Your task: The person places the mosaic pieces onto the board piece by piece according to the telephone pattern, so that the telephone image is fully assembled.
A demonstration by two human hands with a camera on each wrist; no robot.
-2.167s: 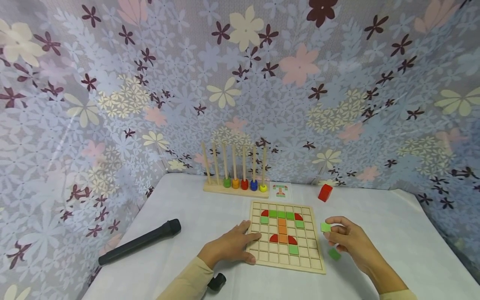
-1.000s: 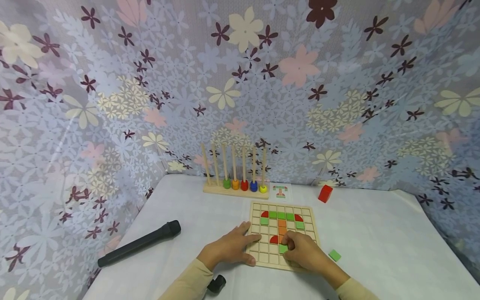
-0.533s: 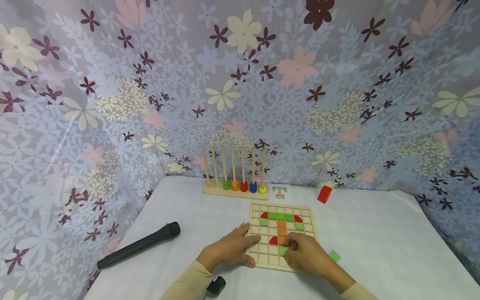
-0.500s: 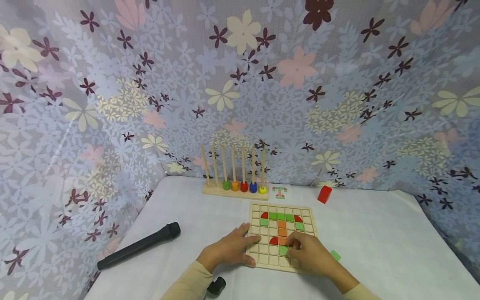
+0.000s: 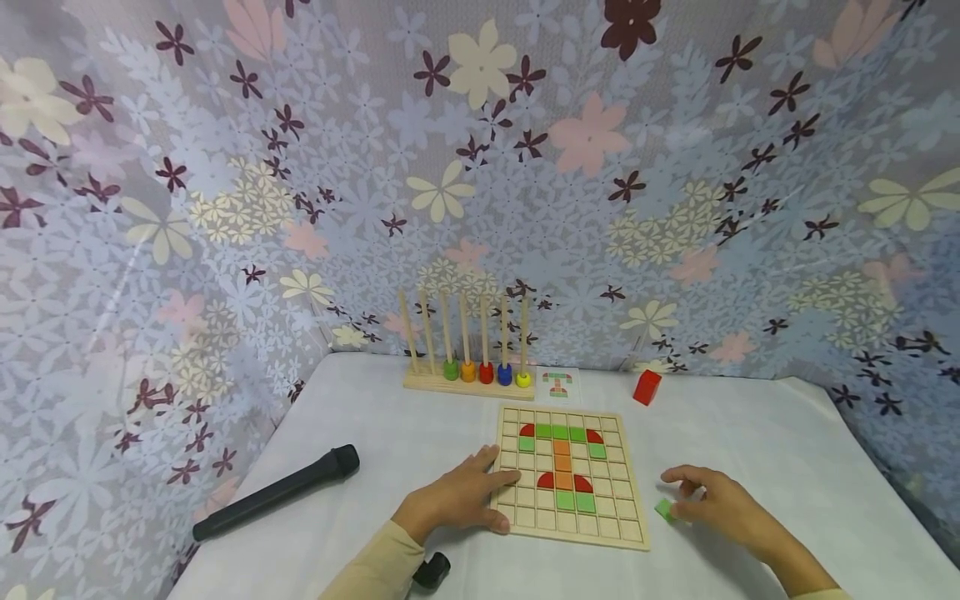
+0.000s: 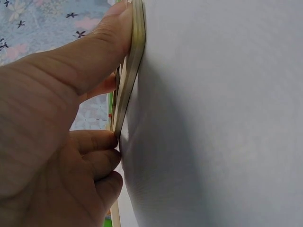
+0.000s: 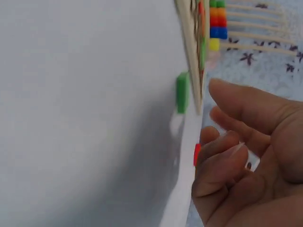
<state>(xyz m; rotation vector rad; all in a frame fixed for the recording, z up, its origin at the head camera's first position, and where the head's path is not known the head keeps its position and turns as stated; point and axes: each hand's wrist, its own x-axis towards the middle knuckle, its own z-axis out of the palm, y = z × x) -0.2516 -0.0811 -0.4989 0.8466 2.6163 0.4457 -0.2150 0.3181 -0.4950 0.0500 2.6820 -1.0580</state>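
A wooden grid board (image 5: 615, 508) lies flat on the table, with red, green and orange tiles forming a T-like figure. My left hand (image 5: 459, 490) rests at the board's left edge, its thumb and fingers touching the rim. In the left wrist view, the left thumb (image 6: 90, 56) lies against the board's edge. To the right of the board, my right hand (image 5: 716, 502) hovers at a loose green square tile (image 5: 663, 510), its fingers bent and parted. The right wrist view shows that green tile (image 7: 182, 92) on the table, apart from the fingers, which hold nothing.
Behind the board stand a peg rack (image 5: 468, 385) with coloured beads and a pattern card (image 5: 558, 385). A red block (image 5: 647, 387) sits at the back right. On the left lies a black microphone-shaped object (image 5: 277, 492); a small black object (image 5: 432, 572) is beside the left forearm.
My right hand carried a green tile onto the board, where it sits in the bottom row, let go, then moved right to the loose green tile. The left hand has stayed put.
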